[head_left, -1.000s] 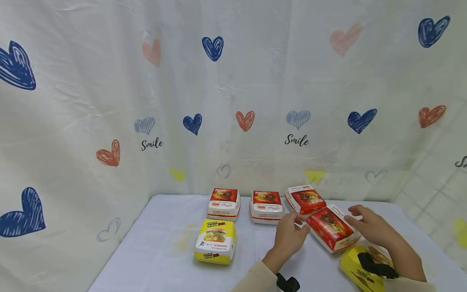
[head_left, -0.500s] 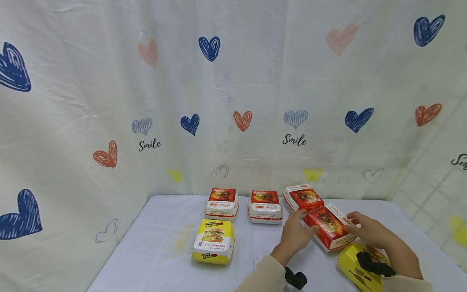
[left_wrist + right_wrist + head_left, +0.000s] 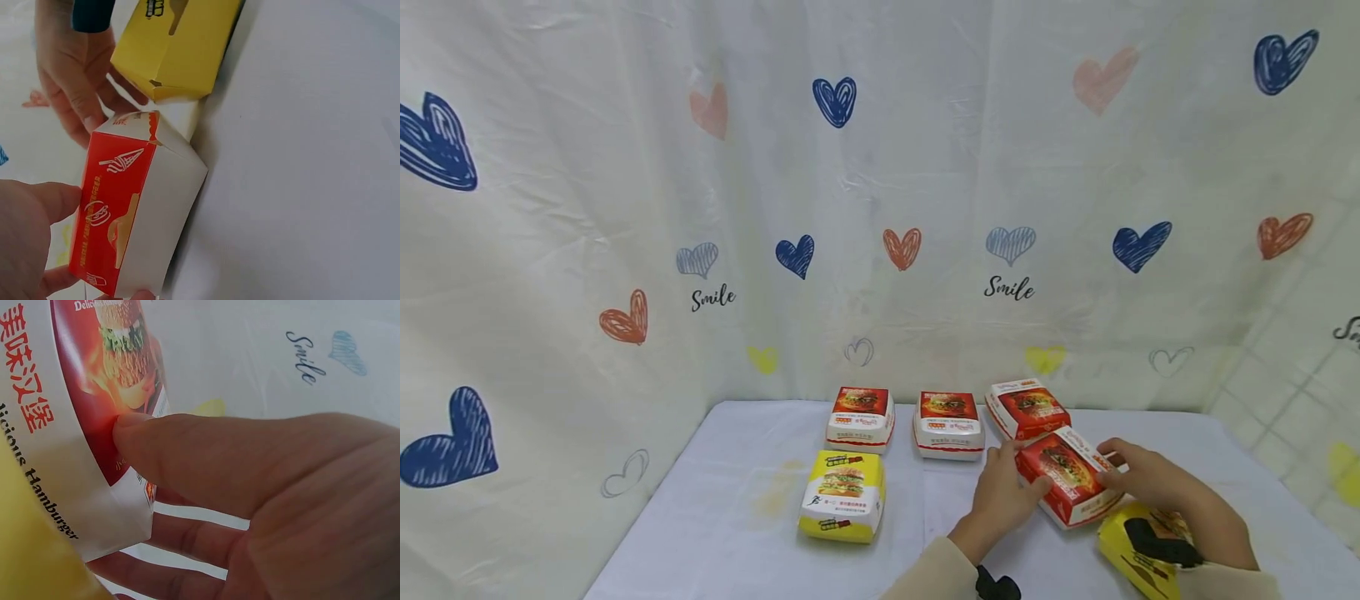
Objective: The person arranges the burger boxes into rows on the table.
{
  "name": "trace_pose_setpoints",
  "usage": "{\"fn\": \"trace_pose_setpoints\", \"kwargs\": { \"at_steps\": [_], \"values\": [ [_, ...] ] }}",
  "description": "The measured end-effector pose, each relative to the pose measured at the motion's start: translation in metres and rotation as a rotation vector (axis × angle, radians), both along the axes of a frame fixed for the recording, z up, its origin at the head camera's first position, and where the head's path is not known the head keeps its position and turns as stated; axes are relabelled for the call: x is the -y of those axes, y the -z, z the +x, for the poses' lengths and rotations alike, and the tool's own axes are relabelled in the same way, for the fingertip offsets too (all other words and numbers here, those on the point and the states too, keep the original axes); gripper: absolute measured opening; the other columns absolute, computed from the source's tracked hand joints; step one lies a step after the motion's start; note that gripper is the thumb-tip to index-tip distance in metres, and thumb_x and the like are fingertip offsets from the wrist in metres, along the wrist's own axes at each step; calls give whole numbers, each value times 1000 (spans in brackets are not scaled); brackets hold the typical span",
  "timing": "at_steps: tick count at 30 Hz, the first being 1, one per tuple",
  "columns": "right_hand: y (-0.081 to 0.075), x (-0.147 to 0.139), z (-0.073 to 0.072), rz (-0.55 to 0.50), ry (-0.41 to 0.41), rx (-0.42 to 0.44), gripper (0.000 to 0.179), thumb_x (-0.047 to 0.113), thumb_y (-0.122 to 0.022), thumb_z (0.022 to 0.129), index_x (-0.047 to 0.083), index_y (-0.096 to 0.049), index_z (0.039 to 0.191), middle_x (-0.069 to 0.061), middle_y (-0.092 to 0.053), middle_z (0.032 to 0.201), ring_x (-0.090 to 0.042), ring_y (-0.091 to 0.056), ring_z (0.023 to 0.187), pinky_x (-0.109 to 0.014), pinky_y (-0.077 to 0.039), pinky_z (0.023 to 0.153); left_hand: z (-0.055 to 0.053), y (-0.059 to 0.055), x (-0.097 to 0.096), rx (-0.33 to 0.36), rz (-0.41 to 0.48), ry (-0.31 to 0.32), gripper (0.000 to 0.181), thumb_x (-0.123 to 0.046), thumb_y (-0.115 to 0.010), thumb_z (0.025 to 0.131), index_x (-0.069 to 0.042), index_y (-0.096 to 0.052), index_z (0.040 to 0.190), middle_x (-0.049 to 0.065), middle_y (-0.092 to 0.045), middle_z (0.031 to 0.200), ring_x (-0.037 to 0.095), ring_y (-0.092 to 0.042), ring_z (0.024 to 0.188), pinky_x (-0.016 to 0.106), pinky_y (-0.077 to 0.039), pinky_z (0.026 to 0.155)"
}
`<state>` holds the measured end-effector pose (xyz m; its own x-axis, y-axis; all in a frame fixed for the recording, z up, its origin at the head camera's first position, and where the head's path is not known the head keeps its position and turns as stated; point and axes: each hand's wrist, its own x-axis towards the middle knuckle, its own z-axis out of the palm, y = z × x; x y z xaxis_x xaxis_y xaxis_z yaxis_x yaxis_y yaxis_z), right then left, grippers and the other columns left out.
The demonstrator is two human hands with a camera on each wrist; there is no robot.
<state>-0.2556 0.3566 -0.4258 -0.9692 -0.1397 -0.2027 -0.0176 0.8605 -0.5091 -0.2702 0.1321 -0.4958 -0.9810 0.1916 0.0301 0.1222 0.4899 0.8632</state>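
In the head view a red-and-white burger box (image 3: 1066, 473) lies turned at an angle on the right side of the table, between both hands. My left hand (image 3: 1002, 493) grips its left end, thumb on the near edge and fingers round the far side. My right hand (image 3: 1153, 479) holds the opposite end, its thumb (image 3: 187, 456) pressed on the printed top and the other fingers reaching round the side. Behind it sits another red box (image 3: 1028, 408), overlapped by the held one in this view. A yellow burger box (image 3: 1138, 550) lies under the right forearm, partly hidden.
Two more red-and-white boxes (image 3: 948, 425) stand in a row at the back, one being the left box (image 3: 861, 418). A yellow-and-white box (image 3: 842, 496) is in front of that left one. A white curtain (image 3: 925, 167) with hearts hangs behind the table (image 3: 715, 517).
My left hand has come right onto the red box, and my right hand has closed on its other end. The box has shifted slightly to the left.
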Motion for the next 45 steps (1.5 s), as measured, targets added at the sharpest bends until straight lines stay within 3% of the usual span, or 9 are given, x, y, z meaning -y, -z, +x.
{"fn": "trace_pose_setpoints", "kwargs": {
  "at_steps": [11, 17, 24, 31, 45],
  "values": [
    [-3, 27, -1, -4, -35, 32, 55, 37, -69, 96, -2, -53, 131, -25, -65, 121, -35, -62, 107, -58, -53, 88, 8, 6, 24, -19, -128, 13, 68, -53, -73, 89, -22, -46, 143, -2, -51, 123, 11, -56, 107, 36, -54, 90],
    [0, 40, -5, -16, -46, 44, 56, 40, -74, 92, 2, -55, 128, -15, -67, 117, -27, -61, 101, -51, -55, 83, 13, 7, 45, -33, -127, 38, 70, -52, -72, 91, -19, -44, 145, -2, -50, 123, 12, -56, 108, 37, -53, 93],
    [1, 58, -4, -55, -100, 14, 51, 36, -75, 91, 3, -56, 124, -10, -68, 110, -23, -60, 97, -46, -55, 81, 15, 7, 69, 0, -110, 58, 71, -54, -70, 92, -20, -42, 148, -2, -49, 123, 12, -55, 111, 40, -54, 96],
    [3, 70, -6, -89, -135, 17, 50, 34, -77, 91, 3, -57, 125, -6, -66, 105, -21, -61, 94, -45, -56, 80, 20, 4, 91, -32, -139, 83, 72, -53, -69, 93, -21, -40, 150, -1, -47, 125, 13, -54, 111, 41, -53, 97],
    [4, 87, -6, -141, -206, 15, 40, 27, -71, 95, 2, -58, 124, -6, -64, 100, -21, -59, 89, -40, -53, 76, 29, 3, 116, -88, -182, 48, 71, -50, -68, 94, -18, -41, 151, 6, -50, 134, 18, -59, 114, 44, -53, 98]
  ]
}}
